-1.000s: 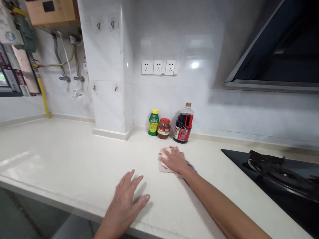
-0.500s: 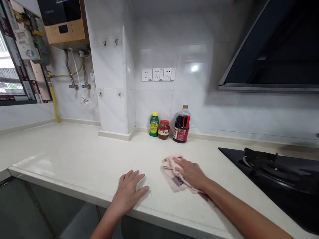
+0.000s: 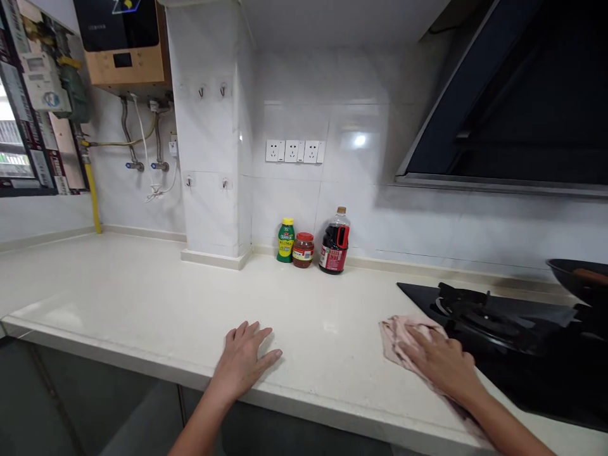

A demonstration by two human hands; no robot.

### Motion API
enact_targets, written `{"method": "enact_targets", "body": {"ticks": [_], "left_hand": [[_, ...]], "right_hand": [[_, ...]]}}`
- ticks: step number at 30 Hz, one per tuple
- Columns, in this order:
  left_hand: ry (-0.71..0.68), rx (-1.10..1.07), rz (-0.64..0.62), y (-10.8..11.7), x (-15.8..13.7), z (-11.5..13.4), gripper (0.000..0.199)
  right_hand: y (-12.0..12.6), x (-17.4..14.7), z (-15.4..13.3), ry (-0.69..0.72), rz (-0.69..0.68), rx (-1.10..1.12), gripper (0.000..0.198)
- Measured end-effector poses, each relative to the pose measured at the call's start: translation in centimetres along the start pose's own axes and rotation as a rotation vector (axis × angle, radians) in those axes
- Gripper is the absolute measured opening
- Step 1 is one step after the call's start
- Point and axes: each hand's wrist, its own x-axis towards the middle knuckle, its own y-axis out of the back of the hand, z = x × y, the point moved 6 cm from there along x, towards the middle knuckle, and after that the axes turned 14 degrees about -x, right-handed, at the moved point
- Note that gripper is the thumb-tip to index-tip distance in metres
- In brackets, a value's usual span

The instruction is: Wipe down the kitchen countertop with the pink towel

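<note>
My right hand (image 3: 444,364) presses a pink cloth (image 3: 396,339) onto the white countertop (image 3: 327,354), right by the left edge of the black gas stove (image 3: 503,354). Part of the cloth lies hidden under the palm and trails out below the wrist. Near the front edge of the counter, my left hand (image 3: 244,361) rests with its fingers spread and nothing in it.
Against the back wall stand a green bottle with a yellow cap (image 3: 285,240), a red-lidded jar (image 3: 303,251) and a large dark sauce bottle (image 3: 335,244). A wok (image 3: 572,278) sits at the far right. The range hood (image 3: 517,126) overhangs the stove.
My right hand has slid the cloth rightward across the counter to the stove's edge. My left hand stays almost in place. The view has turned slightly right, bringing the wok into sight.
</note>
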Motion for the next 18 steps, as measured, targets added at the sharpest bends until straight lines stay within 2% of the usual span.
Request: {"method": "enact_targets", "body": {"ticks": [1, 4, 7, 10, 12, 14, 18], "left_hand": [[0.001, 0.01, -0.008, 0.0, 0.0, 0.0, 0.06], [-0.019, 0.036, -0.016, -0.2, 0.1, -0.1, 0.065], [-0.039, 0.045, -0.035, -0.4, 0.0, -0.1, 0.07], [-0.055, 0.03, -0.066, -0.4, -0.1, 0.0, 0.07], [-0.068, 0.014, -0.081, -0.3, -0.1, 0.1, 0.066], [-0.071, 0.001, -0.085, -0.3, -0.2, 0.1, 0.064], [-0.068, 0.003, -0.067, -0.5, -0.2, -0.3, 0.062]], "right_hand": [[0.8, -0.4, -2.0, 0.008, -0.054, 0.009, 0.057], [5.0, -1.9, -10.1, 0.212, -0.143, 0.131, 0.052], [10.7, -3.8, -17.4, 0.367, -0.107, 0.285, 0.049], [14.9, -5.9, -22.4, 0.507, -0.03, 0.391, 0.05], [16.3, -7.3, -23.9, 0.546, 0.035, 0.449, 0.053], [16.3, -8.4, -23.9, 0.543, 0.091, 0.492, 0.054], [13.2, -10.1, -20.8, 0.541, 0.168, 0.452, 0.059]]}}
